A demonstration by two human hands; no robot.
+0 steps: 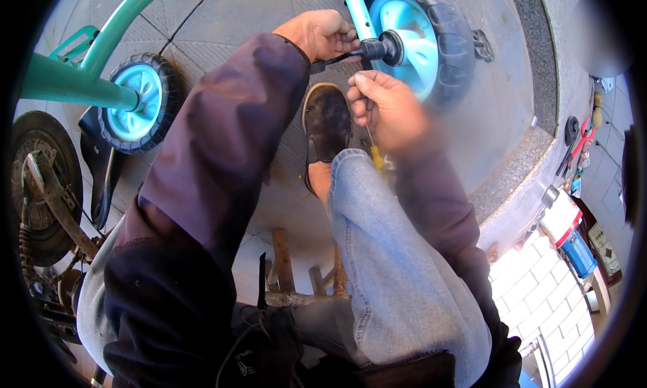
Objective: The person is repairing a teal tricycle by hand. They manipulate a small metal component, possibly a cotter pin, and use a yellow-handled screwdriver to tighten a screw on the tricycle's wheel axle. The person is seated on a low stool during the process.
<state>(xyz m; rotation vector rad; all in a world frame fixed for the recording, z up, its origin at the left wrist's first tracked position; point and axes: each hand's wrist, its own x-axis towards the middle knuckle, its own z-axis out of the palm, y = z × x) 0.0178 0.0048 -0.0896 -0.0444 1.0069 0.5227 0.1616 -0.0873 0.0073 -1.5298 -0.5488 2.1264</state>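
Note:
A turquoise wheel with a black tyre stands ahead, joined to a turquoise fork. A bent black crank arm comes out of its black hub fitting. My left hand is closed at this crank arm, its curled fingers partly hidden. Just below the hub my right hand is closed around a thin-shafted tool with a yellow handle, which looks like a screwdriver. The tool's tip is hidden by my fingers.
A second turquoise wheel and a turquoise frame tube are at left, above a larger dark wheel. My shoe rests under my hands. A grey stone ledge runs along the right, with red-handled pliers beyond it.

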